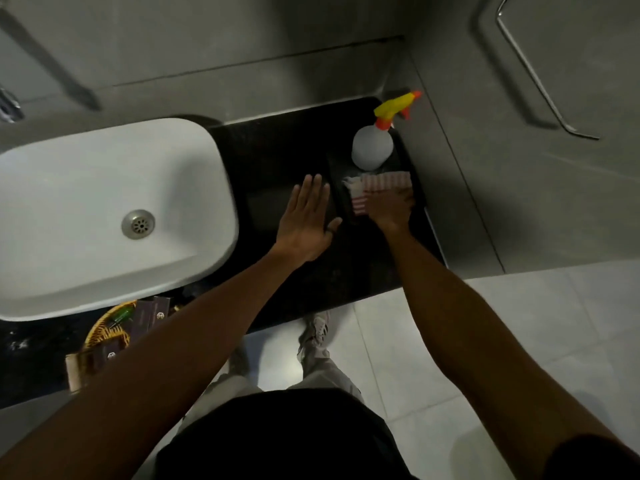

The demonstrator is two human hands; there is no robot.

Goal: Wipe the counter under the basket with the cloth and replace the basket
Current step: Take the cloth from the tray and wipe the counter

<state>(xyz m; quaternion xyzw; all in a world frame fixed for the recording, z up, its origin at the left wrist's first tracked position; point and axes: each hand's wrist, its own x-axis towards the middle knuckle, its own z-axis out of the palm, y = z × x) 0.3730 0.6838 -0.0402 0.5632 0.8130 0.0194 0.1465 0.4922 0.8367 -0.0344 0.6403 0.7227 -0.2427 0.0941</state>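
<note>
A red-and-white striped cloth (pixel 377 184) lies on the dark counter (pixel 277 150) near its right edge, and my right hand (pixel 393 207) presses down on it with bent fingers. My left hand (pixel 306 220) rests flat on the counter just left of the cloth, fingers spread, holding nothing. A woven basket (pixel 104 327) with small dark boxes and a green item sits at the counter's front left, below the sink, partly hidden by my left forearm.
A white basin (pixel 104 209) with a metal drain fills the left of the counter. A white spray bottle (pixel 372 147) with a yellow and orange trigger stands just behind the cloth. Grey walls enclose the back and right. Pale floor tiles lie below.
</note>
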